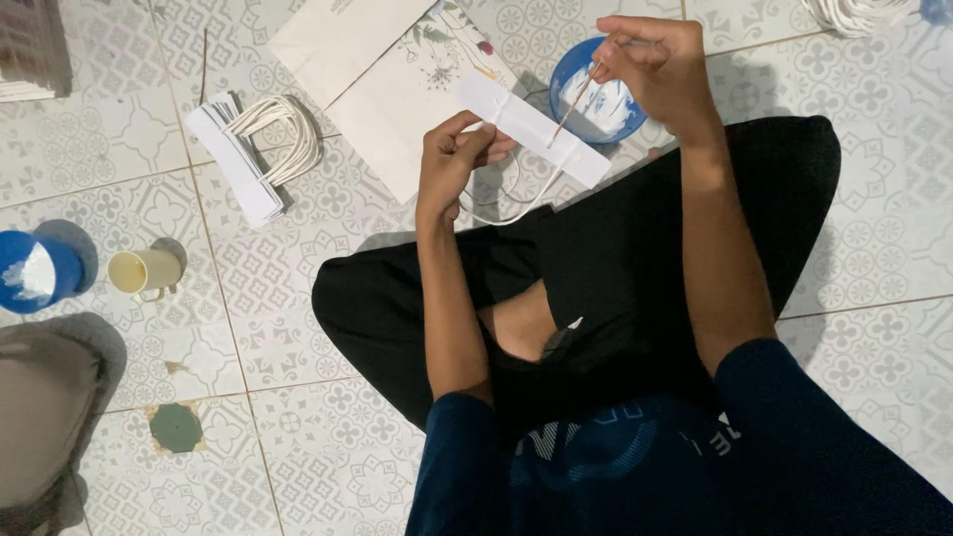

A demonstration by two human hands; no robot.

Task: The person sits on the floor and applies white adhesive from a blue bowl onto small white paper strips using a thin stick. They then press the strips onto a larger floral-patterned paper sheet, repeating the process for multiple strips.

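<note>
My left hand pinches one end of a long white paper strip that carries a white cord loop hanging below it. My right hand grips a thin wooden stick, whose tip touches the strip near its middle. Just behind the stick sits a blue bowl with white glue in it. I sit cross-legged on the tiled floor in black trousers, the strip held above my knees.
White paper bags with a floral print lie flat behind the strip. A stack of strips with cord handles lies to the left. Further left stand a cream mug and another blue bowl. More cord is top right.
</note>
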